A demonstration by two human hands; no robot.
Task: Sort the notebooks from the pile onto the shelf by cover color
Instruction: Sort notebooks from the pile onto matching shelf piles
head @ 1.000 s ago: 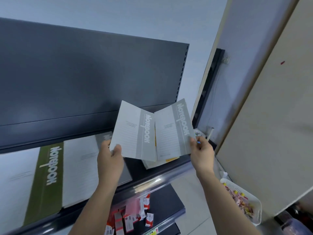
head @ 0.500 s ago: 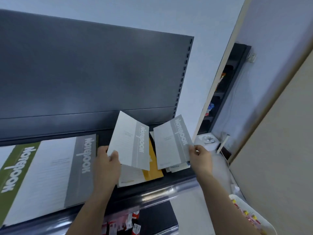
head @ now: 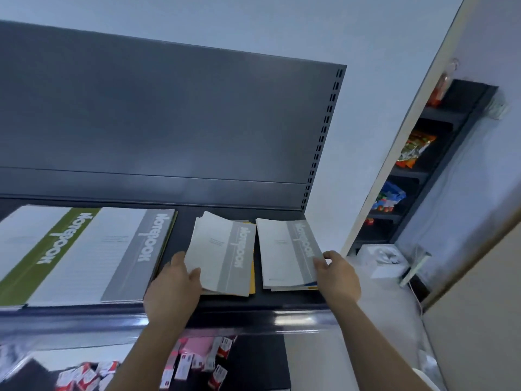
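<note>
My left hand [head: 172,289] grips the lower left corner of a small grey-striped notebook [head: 222,252], which lies over a yellow-covered one [head: 252,275] on the dark shelf [head: 253,301]. My right hand [head: 337,275] pinches the right edge of a second small grey-striped notebook [head: 284,252]. That one rests on a thin pile whose blue and yellow edges show at the bottom right. Further left on the shelf lie a large grey-striped notebook [head: 112,255] and a large green-striped notebook [head: 42,249].
The shelf's dark back panel [head: 169,122] rises behind the notebooks. A lower shelf holds small red and white boxes [head: 197,362]. To the right, a narrow dark rack [head: 406,170] carries snack packets, and a white box [head: 380,259] sits near its foot.
Both hands have moved down and forward, bringing the two small grey notebooks from mid-air onto the piles on the shelf. My view has tilted and shifted to the right.
</note>
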